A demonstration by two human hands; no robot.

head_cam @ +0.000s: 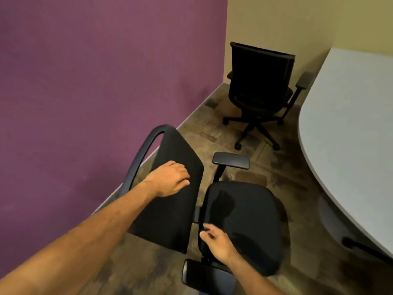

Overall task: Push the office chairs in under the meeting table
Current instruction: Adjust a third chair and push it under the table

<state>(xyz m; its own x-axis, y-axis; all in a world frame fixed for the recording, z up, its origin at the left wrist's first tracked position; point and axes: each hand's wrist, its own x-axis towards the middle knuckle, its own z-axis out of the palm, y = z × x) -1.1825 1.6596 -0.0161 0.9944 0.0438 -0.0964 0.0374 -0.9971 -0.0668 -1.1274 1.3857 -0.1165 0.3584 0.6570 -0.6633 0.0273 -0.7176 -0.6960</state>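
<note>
A black office chair stands close in front of me, its seat facing the light grey meeting table on the right, a gap of floor between them. My left hand lies on the top of its backrest, fingers curled over the front edge. My right hand is at the rear edge of the seat, fingers loosely spread, with nothing visibly in its grasp. A second black office chair stands in the far corner, turned away from me and apart from the table's end.
A purple wall runs close along the left, behind the near chair. A beige wall closes the back. The near chair's armrests stick out on both sides. Under the table are its grey base and a black chair leg.
</note>
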